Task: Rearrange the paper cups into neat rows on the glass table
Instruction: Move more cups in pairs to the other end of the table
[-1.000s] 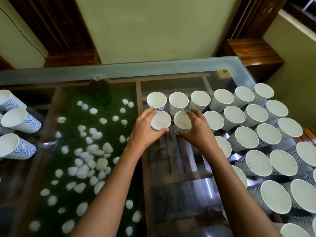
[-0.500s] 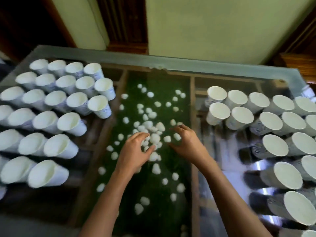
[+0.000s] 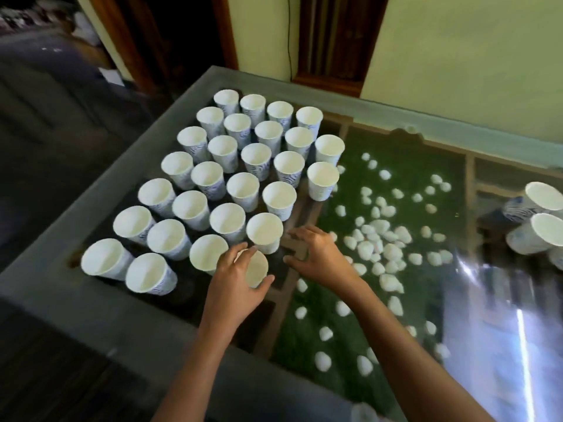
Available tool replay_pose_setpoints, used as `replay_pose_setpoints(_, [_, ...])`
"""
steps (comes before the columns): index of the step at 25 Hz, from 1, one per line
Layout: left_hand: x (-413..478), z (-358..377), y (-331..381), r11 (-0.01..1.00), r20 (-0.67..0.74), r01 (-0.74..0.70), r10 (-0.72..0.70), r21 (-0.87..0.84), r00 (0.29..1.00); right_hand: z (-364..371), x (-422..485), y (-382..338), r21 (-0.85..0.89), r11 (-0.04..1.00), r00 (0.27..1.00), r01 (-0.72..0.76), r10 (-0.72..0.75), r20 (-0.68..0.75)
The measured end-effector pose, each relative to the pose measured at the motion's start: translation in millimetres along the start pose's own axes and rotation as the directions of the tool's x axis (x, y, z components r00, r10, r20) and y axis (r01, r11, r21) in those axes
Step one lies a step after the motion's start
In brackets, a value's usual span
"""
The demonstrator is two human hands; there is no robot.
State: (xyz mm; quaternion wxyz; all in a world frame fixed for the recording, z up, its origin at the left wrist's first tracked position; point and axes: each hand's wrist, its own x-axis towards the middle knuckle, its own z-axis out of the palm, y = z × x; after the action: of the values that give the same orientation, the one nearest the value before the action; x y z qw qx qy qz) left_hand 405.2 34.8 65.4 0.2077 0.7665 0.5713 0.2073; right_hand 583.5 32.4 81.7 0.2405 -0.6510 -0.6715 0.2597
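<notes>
Several white paper cups (image 3: pixel 242 190) with blue wave print stand upright in slanted rows on the left part of the glass table (image 3: pixel 91 303). My left hand (image 3: pixel 234 287) grips the rim of the nearest cup (image 3: pixel 258 269) at the front right corner of that group, thumb on its near side and fingers over the far side. My right hand (image 3: pixel 320 257) hovers just to the right with curved, spread fingers and holds nothing. Its fingertips lie close to the side of the neighbouring cup (image 3: pixel 264 231); contact is unclear.
More cups (image 3: pixel 542 214) stand at the right edge of the view. White pebbles (image 3: pixel 377 236) on green turf lie under the glass in the middle. The table's frosted border runs along the near left; dark floor lies beyond it.
The view has swung left to the left group of cups. Both hands moved from above the pebbles to that group's front corner, and my left hand has taken hold of a cup.
</notes>
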Motion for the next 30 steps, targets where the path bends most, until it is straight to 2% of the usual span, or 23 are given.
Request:
replay_pose_setpoints(6, [12.0,-7.5,-33.4,1.000,0.114,-0.019,0.017,0.020,0.993,37.2,34.7,-22.0,-0.005,0.995,0.993,-0.099,0.099,-0.058])
replay_pose_setpoints(14, [14.5,-4.6,-45.9,0.986,0.142,-0.158,0.148,0.057,0.979,58.7,54.3,-27.4,-0.059,0.971,0.966,-0.232,0.223,-0.132])
replay_pose_setpoints(23, [20.8,-4.5,-49.0,0.965,0.170,-0.242,0.222,0.102,0.960,62.9,56.0,-25.8,-0.038,0.969,0.956,-0.244,0.234,-0.178])
replay_pose_setpoints(30, [19.7,-0.2,-34.7,0.976,0.150,-0.218,0.217,-0.010,0.965,39.4,30.1,-12.5,0.039,0.962,0.917,-0.269,0.269,-0.295])
